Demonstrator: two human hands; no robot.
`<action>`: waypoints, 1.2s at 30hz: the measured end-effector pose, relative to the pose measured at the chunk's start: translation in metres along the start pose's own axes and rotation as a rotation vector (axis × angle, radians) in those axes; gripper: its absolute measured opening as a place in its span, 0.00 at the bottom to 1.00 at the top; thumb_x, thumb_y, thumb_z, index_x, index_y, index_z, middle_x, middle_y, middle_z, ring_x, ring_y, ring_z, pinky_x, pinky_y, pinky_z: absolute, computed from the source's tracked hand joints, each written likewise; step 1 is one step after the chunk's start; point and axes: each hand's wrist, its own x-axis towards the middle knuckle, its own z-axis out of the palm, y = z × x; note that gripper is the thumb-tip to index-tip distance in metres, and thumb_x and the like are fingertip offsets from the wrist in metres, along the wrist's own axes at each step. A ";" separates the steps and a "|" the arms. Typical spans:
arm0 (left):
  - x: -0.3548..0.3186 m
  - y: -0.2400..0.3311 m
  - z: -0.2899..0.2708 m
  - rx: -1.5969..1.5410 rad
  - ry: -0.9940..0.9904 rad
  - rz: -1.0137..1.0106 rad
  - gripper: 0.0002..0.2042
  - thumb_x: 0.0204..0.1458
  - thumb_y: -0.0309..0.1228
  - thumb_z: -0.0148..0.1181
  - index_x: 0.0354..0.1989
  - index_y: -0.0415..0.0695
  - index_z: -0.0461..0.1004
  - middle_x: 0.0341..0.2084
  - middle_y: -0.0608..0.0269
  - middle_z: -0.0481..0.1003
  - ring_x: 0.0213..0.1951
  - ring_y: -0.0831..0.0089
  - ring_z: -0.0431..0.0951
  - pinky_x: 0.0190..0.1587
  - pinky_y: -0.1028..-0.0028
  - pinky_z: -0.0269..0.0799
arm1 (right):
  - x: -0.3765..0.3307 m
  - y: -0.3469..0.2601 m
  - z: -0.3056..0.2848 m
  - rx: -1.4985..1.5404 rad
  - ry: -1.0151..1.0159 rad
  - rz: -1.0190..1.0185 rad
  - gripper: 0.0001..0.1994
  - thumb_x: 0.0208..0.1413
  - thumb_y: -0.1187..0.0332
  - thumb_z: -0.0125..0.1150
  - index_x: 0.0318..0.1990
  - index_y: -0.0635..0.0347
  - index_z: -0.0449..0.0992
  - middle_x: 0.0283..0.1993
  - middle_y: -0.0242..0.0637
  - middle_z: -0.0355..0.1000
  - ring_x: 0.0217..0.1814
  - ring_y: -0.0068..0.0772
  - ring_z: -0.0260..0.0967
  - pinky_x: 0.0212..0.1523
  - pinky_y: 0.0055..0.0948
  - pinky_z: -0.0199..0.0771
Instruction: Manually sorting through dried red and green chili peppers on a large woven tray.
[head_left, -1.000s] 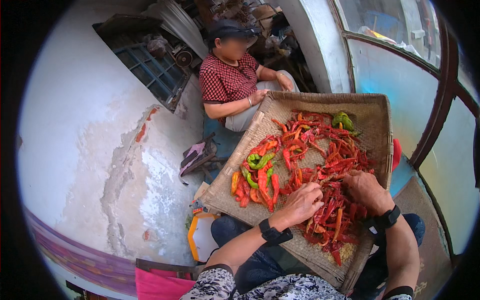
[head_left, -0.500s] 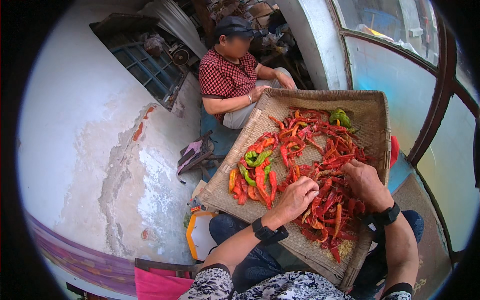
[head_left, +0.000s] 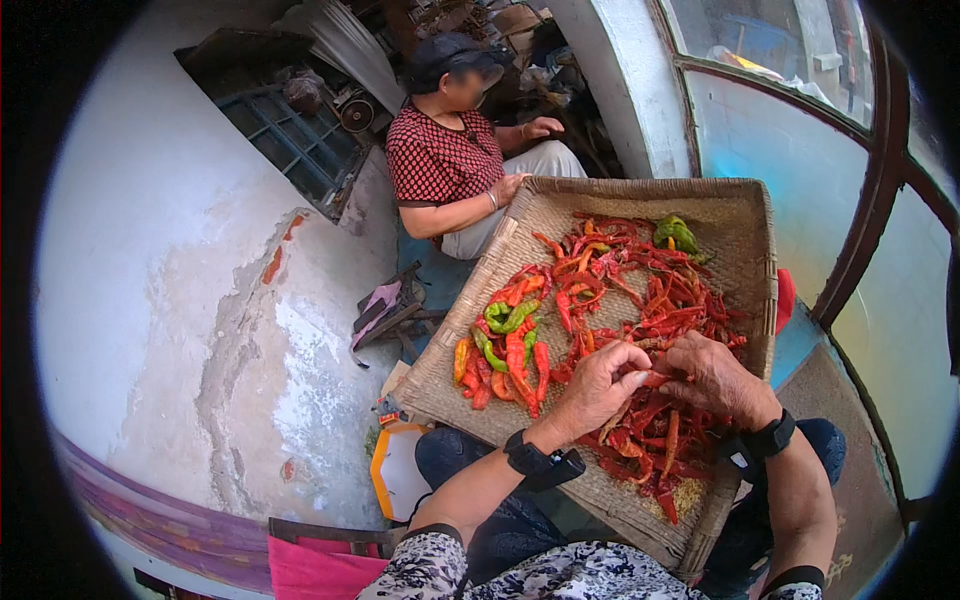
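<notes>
Above a woven basket tray (head_left: pixel 440 375) my hands meet, fingertips almost touching. A small red chili pepper (head_left: pixel 655 379) shows between them, partly hidden by the fingers. My left hand (head_left: pixel 597 390) pinches its near side, and my right hand (head_left: pixel 712 376) is closed round the other end. Under the hands lies a heap of wrinkled dark red chili peppers (head_left: pixel 655 430). Brighter red, orange and green peppers (head_left: pixel 515 365) form a separate pile on the tray's left. A crumpled green pepper (head_left: pixel 676 234) sits near the far right corner.
Beyond the tray a seated person (head_left: pixel 450 160) rests one hand by its rim. Pale seeds (head_left: pixel 690 495) collect in the near corner. An orange-rimmed white container (head_left: pixel 402 470) stands at left, by a cracked wall (head_left: pixel 240 330). Framed window panes (head_left: pixel 780 140) rise on the right.
My right hand has come left from the heap to meet my left hand, and a red chili pepper now shows between them. The other person has lifted one hand and leaned back leftward.
</notes>
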 end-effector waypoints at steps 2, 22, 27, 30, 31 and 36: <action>0.002 -0.013 0.000 -0.164 0.030 -0.040 0.03 0.55 0.24 0.57 0.38 0.42 0.72 0.31 0.73 0.70 0.31 0.86 0.70 0.33 0.81 0.68 | 0.002 0.002 0.000 0.024 0.064 -0.001 0.14 0.50 0.68 0.62 0.44 0.59 0.75 0.43 0.43 0.72 0.45 0.46 0.67 0.45 0.41 0.69; 0.104 -0.045 0.005 0.570 -0.101 -0.099 0.15 0.54 0.35 0.56 0.47 0.41 0.75 0.42 0.54 0.77 0.43 0.63 0.78 0.45 0.66 0.73 | 0.003 0.041 -0.020 0.490 0.609 0.211 0.10 0.60 0.71 0.55 0.46 0.67 0.72 0.32 0.29 0.72 0.30 0.17 0.68 0.31 0.21 0.71; 0.111 -0.065 0.011 0.675 -0.188 -0.137 0.12 0.52 0.35 0.57 0.39 0.40 0.77 0.32 0.50 0.78 0.37 0.58 0.79 0.42 0.62 0.72 | 0.004 0.036 -0.027 0.593 0.674 0.245 0.10 0.61 0.71 0.55 0.45 0.67 0.72 0.31 0.30 0.72 0.30 0.18 0.67 0.31 0.21 0.70; 0.108 -0.066 0.007 0.523 -0.099 -0.124 0.12 0.50 0.36 0.58 0.34 0.38 0.76 0.29 0.50 0.77 0.35 0.55 0.78 0.40 0.62 0.72 | 0.002 0.045 -0.027 0.428 0.703 0.225 0.10 0.60 0.71 0.55 0.46 0.67 0.72 0.31 0.31 0.72 0.30 0.19 0.67 0.31 0.23 0.70; 0.107 -0.066 0.008 0.527 -0.100 -0.122 0.12 0.50 0.36 0.58 0.34 0.38 0.76 0.29 0.50 0.77 0.35 0.55 0.78 0.40 0.62 0.72 | 0.002 0.046 -0.027 0.408 0.717 0.232 0.10 0.60 0.71 0.55 0.46 0.67 0.73 0.31 0.32 0.72 0.29 0.19 0.67 0.31 0.23 0.69; 0.108 -0.064 0.021 0.736 -0.120 -0.131 0.11 0.48 0.36 0.59 0.34 0.41 0.77 0.29 0.52 0.78 0.33 0.56 0.78 0.38 0.61 0.71 | 0.005 0.053 -0.018 0.423 0.751 0.265 0.09 0.59 0.72 0.55 0.45 0.65 0.73 0.30 0.32 0.71 0.29 0.20 0.66 0.32 0.23 0.69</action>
